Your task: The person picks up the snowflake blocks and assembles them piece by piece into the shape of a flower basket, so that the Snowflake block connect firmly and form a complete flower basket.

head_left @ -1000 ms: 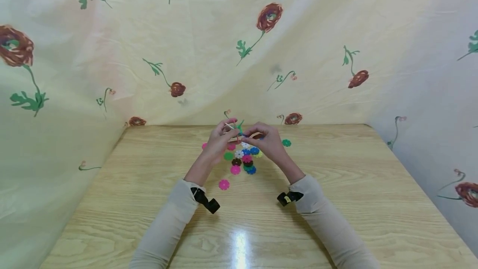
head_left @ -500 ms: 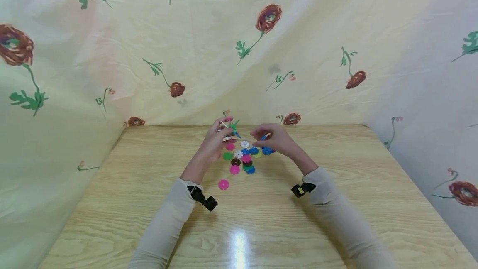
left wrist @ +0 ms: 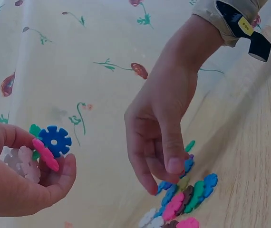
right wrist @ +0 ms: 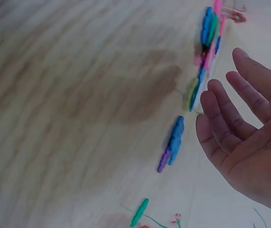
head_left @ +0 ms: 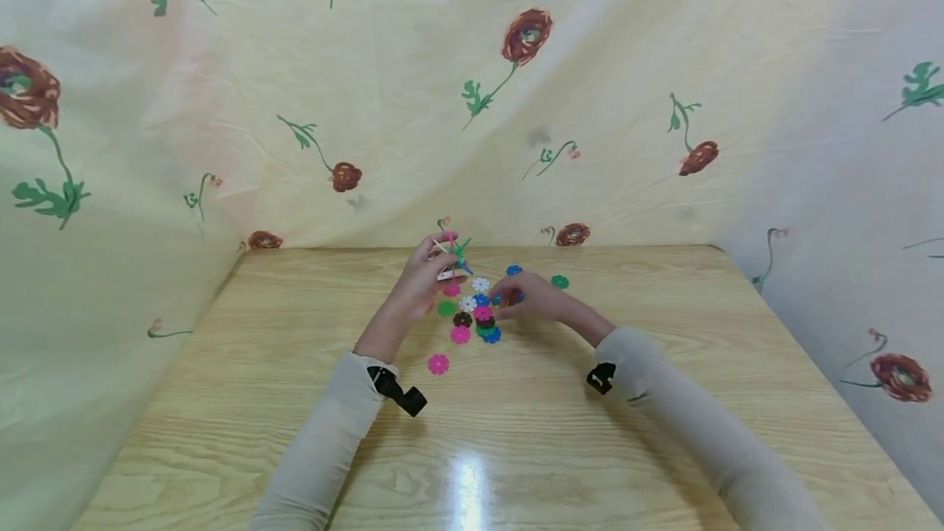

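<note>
My left hand (head_left: 420,281) grips a joined cluster of flower-shaped plastic discs above the far part of the table. In the left wrist view, a blue disc (left wrist: 63,137) and a pink disc (left wrist: 45,154) stand out from its fingertips. Pale discs (left wrist: 28,166) and part of a green disc (left wrist: 34,129) show behind them. Low over the loose discs hangs my right hand (head_left: 542,297), its fingers loosely bent. The right wrist view shows its palm (right wrist: 259,161) and fingers holding nothing. Beneath it in the head view, some discs are partly hidden.
Loose discs lie in a pile, among them a white disc (head_left: 480,284), a brown disc (head_left: 462,319) and a green disc (head_left: 446,308). Apart from these lie a pink disc (head_left: 438,364) in front and a green disc (head_left: 560,281) at right. A flowered cloth (head_left: 398,105) hangs behind the table (head_left: 310,400).
My right hand has let go of the cluster, moved right and then come down over the loose discs. The left hand has shifted slightly left, still holding the cluster.
</note>
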Action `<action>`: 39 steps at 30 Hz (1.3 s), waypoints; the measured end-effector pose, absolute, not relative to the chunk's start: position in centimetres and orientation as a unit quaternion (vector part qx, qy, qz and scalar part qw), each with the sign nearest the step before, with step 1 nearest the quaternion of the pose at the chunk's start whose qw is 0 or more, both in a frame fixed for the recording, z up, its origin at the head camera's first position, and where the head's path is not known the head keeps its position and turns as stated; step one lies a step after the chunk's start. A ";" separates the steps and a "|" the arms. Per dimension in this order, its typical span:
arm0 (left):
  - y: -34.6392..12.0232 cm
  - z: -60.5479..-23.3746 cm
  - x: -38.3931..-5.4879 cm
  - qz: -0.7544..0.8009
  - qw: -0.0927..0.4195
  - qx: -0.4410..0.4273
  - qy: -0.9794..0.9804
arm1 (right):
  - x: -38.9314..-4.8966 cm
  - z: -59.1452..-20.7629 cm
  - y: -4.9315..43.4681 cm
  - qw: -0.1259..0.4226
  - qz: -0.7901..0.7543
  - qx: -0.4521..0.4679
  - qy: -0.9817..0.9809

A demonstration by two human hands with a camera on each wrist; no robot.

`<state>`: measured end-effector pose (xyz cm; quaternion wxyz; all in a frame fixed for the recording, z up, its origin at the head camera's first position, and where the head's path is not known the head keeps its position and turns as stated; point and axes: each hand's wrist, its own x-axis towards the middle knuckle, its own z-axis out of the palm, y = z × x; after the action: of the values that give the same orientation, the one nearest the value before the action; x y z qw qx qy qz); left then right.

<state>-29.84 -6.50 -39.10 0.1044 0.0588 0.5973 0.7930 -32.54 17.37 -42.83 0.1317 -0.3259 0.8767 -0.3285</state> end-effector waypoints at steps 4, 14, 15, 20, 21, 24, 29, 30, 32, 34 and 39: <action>-6.5 -39.3 -29.9 0.796 0.119 0.069 0.590 | -33.0 -43.4 16.7 0.144 -0.313 -0.319 0.883; -6.4 -39.4 -29.7 0.784 0.131 0.080 0.601 | -33.0 -44.0 15.0 0.152 -0.287 -0.293 0.899; -6.4 -39.5 -29.7 0.784 0.131 0.081 0.602 | -33.0 -44.0 14.9 0.152 -0.285 -0.289 0.901; -6.4 -39.4 -29.5 0.788 0.133 0.078 0.597 | -33.0 -44.1 14.8 0.149 -0.288 -0.277 0.905; -6.5 -39.3 -29.5 0.786 0.132 0.077 0.599 | -33.0 -44.1 14.7 0.148 -0.291 -0.274 0.905; -6.6 -39.3 -29.5 0.780 0.132 0.074 0.607 | -33.0 -44.0 14.6 0.152 -0.296 -0.271 0.903; -6.7 -39.3 -29.6 0.774 0.134 0.073 0.614 | -33.0 -43.8 14.4 0.161 -0.292 -0.281 0.900; -6.7 -39.4 -29.6 0.774 0.134 0.073 0.614 | -32.9 -43.7 14.4 0.163 -0.291 -0.283 0.899; -6.8 -39.4 -29.7 0.774 0.134 0.075 0.615 | -32.9 -43.6 14.3 0.168 -0.292 -0.282 0.898; -6.8 -39.4 -29.7 0.773 0.134 0.077 0.615 | -32.8 -43.4 14.3 0.173 -0.296 -0.279 0.897; -6.8 -39.5 -29.7 0.771 0.130 0.079 0.618 | -32.7 -43.5 14.4 0.177 -0.317 -0.269 0.892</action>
<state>-29.65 -6.83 -39.52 0.1299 0.0794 0.6178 0.7714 -32.73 14.36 -43.45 0.1773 -0.2688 0.8922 -0.3167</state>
